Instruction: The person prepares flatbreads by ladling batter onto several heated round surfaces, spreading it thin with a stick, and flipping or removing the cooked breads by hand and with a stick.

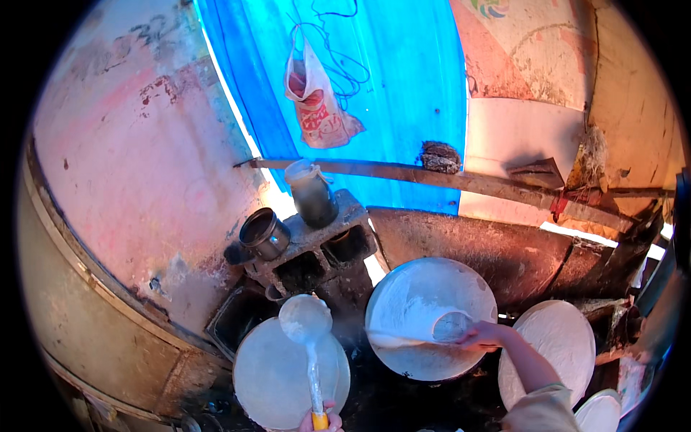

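Note:
My left hand (331, 423), at the bottom edge, is closed round the yellow handle of a ladle (306, 319). Its white-coated bowl hangs over the left round griddle (259, 374), which has a pale surface. To the right, my right hand (486, 336) grips a long, thin, pale spatula (407, 338) that lies across the middle round griddle (403, 282). White coating, seemingly batter, covers part of that griddle. Beside my fingers is a small round greyish patch or disc; I cannot tell which.
Right of my forearm stands another round pale disc (547, 353), with a smaller one (599, 412) below. Behind the griddles, a concrete block (299, 252) bears a dark metal pot (265, 234) and a sooty jar (313, 194). A plastic bag (320, 108) hangs on the blue wall.

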`<action>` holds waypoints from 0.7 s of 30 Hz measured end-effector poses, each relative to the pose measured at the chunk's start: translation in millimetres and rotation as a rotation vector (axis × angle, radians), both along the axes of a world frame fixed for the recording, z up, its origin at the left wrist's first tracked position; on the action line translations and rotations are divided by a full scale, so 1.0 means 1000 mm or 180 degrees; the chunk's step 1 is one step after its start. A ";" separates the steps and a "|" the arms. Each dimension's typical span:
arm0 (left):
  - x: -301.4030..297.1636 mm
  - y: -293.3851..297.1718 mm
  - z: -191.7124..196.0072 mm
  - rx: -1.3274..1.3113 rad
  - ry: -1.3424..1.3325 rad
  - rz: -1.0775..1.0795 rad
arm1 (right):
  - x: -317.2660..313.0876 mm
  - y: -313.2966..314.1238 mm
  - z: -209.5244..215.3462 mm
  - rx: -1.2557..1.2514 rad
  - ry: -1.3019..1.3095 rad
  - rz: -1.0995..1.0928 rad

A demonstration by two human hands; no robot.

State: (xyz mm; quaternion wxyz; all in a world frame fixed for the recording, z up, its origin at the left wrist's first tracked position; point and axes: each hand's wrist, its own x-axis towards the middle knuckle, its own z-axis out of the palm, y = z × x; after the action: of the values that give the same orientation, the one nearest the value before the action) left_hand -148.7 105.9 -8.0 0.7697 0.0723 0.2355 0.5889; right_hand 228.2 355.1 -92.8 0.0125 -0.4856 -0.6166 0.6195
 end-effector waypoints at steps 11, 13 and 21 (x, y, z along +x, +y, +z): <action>0.008 -0.005 -0.006 -0.0082 -0.0517 -0.0149 | 0.005 -0.010 -0.011 -0.0136 0.0491 -0.1312; 0.009 -0.016 0.011 -0.0395 -0.0603 0.0028 | 0.005 -0.036 -0.005 -0.0623 0.0297 -0.0904; -0.018 -0.064 0.013 -0.0199 -0.0662 0.0261 | -0.110 -0.116 -0.027 -0.0855 0.2184 -0.1657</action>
State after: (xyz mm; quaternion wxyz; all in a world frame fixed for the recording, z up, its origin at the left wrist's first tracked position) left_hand -166.3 41.8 5.3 0.7672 -0.0229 0.1753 0.6166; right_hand 118.2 238.9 -120.1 0.3085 -0.3884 -0.3482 0.7955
